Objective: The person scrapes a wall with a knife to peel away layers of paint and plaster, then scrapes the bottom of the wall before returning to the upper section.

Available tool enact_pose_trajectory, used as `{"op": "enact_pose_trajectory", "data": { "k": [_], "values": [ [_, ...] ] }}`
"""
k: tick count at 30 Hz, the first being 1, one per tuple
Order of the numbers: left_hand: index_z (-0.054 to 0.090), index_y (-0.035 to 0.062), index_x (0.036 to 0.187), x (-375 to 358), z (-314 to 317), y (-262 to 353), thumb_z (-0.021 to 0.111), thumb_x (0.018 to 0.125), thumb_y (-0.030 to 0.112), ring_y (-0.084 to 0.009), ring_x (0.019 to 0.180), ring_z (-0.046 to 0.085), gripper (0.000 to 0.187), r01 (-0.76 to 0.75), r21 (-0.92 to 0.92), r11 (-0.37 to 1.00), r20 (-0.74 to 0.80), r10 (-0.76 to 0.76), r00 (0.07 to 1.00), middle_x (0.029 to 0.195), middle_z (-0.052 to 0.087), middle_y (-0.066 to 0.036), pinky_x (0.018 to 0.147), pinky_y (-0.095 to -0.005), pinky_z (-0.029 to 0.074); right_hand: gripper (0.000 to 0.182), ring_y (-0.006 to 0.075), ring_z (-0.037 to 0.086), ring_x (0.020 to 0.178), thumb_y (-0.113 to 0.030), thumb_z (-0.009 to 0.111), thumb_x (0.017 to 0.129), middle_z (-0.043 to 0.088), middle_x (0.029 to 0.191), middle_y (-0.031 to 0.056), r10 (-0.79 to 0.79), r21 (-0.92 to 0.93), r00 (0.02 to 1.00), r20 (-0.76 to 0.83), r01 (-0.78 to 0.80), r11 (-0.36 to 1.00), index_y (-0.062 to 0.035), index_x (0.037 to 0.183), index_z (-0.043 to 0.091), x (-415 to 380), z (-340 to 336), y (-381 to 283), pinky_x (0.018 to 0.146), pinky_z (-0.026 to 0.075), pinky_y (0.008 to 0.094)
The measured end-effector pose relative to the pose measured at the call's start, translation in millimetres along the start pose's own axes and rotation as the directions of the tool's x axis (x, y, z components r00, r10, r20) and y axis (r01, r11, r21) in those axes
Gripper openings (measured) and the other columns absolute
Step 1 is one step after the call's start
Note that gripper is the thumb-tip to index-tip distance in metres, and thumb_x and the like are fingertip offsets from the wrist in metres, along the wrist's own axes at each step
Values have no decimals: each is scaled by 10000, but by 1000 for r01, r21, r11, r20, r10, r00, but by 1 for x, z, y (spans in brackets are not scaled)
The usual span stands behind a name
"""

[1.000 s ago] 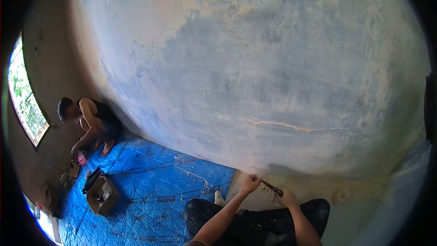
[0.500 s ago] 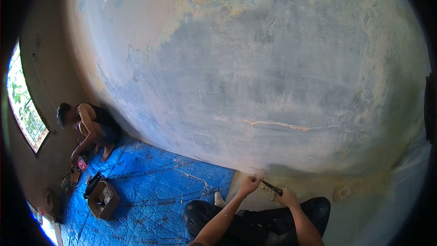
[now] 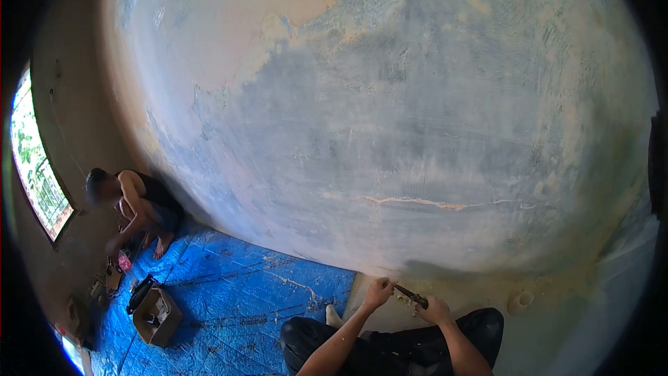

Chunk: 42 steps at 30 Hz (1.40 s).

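My right hand (image 3: pixel 435 310) is wrapped round a dark, slender tool (image 3: pixel 412 296), whose tip points left toward my other hand. Close to that tip, my left hand (image 3: pixel 378 293) is closed in a pinch; what its fingers hold is too small to make out. Both hands are above the pale floor in front of my crossed legs. Small light pieces (image 3: pixel 415 311) lie on the floor beneath the tool.
A wall (image 3: pixel 417 118) with a long crack rises ahead. Blue sheeting (image 3: pixel 250 292) covers the floor at left, with a cardboard box (image 3: pixel 172 327) on it. Another person (image 3: pixel 142 202) crouches by the wall. A small round container (image 3: pixel 520 302) stands at right.
The view has shifted slightly, so the wall crack appears lower. My hands stay close together with the tool between them. The other person's head and arm have moved a little.
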<state>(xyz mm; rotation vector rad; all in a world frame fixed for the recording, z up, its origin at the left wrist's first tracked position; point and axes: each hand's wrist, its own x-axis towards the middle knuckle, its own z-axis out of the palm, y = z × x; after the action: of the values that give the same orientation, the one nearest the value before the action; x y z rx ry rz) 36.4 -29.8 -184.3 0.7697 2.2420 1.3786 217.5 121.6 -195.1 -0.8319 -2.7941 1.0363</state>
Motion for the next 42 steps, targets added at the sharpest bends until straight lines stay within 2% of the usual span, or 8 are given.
{"op": "enact_pose_trajectory", "data": {
  "k": [12, 16, 22, 28, 31, 34, 40, 42],
  "values": [
    [657, 8, 826, -5, -4, 9, 618, 959, 330, -176, 613, 647, 351, -186, -2, 983, -86, 185, 979, 671, 679, -98, 595, -337, 487, 426, 393, 679, 814, -485, 677, 822, 692, 808, 186, -71, 70, 997, -26, 73, 995, -69, 905, 702, 0, -1, 1, 735, 522, 481],
    [661, 8, 832, -12, -1, 17, 623, 970, 374, -152, 621, 641, 393, -194, 5, 981, -2, 194, 981, 676, 676, -86, 593, -326, 485, 440, 371, 688, 765, -502, 695, 822, 692, 759, 159, -92, 174, 996, -22, 94, 980, -67, 887, 694, -1, -6, -4, 700, 528, 468],
    [668, -11, 853, -16, 11, 8, 619, 976, 397, -156, 652, 649, 429, -194, -15, 981, 41, 195, 980, 706, 687, -97, 620, -323, 493, 406, 362, 695, 759, -466, 712, 820, 693, 755, 161, -175, 85, 969, -176, 192, 978, -65, 881, 697, 2, 8, 6, 691, 533, 467],
    [681, -17, 875, -24, 3, 25, 623, 971, 396, -153, 669, 634, 427, -148, 80, 986, 50, 144, 988, 710, 688, -97, 654, -320, 489, 433, 390, 684, 762, -484, 707, 814, 682, 754, 191, -142, 118, 981, -132, 158, 980, -55, 871, 688, -13, -15, -12, 682, 530, 485],
    [674, -4, 857, -28, 7, 21, 611, 984, 363, -117, 664, 595, 393, -155, -21, 988, 36, 156, 987, 717, 678, -68, 633, -301, 459, 455, 391, 684, 758, -503, 699, 816, 677, 746, 195, -150, 107, 976, -157, 168, 980, -50, 848, 680, -16, -15, -13, 679, 528, 486],
    [665, 9, 839, -24, 10, 11, 602, 991, 338, -94, 653, 550, 368, -136, -117, 984, 40, 142, 989, 705, 652, -36, 610, -280, 425, 498, 408, 685, 822, -524, 668, 832, 696, 831, 210, -166, 88, 982, -93, 174, 981, -43, 958, 697, -10, -9, -6, 725, 527, 498],
    [656, 23, 818, -20, 10, -5, 603, 989, 315, -78, 634, 499, 343, -139, -229, 963, 9, 145, 989, 698, 625, -12, 588, -264, 385, 437, 381, 677, 718, -466, 705, 825, 653, 720, 201, -215, 114, 965, -151, 233, 966, -31, 832, 668, -8, 1, -4, 642, 509, 477],
    [654, 24, 812, -22, 9, -2, 604, 989, 315, -79, 638, 505, 344, -126, -234, 964, 4, 131, 991, 703, 630, -15, 590, -266, 387, 473, 401, 677, 766, -506, 675, 838, 667, 764, 217, -204, 153, 972, -118, 221, 963, -38, 902, 676, -7, 4, -1, 679, 514, 491]
  ]
}}
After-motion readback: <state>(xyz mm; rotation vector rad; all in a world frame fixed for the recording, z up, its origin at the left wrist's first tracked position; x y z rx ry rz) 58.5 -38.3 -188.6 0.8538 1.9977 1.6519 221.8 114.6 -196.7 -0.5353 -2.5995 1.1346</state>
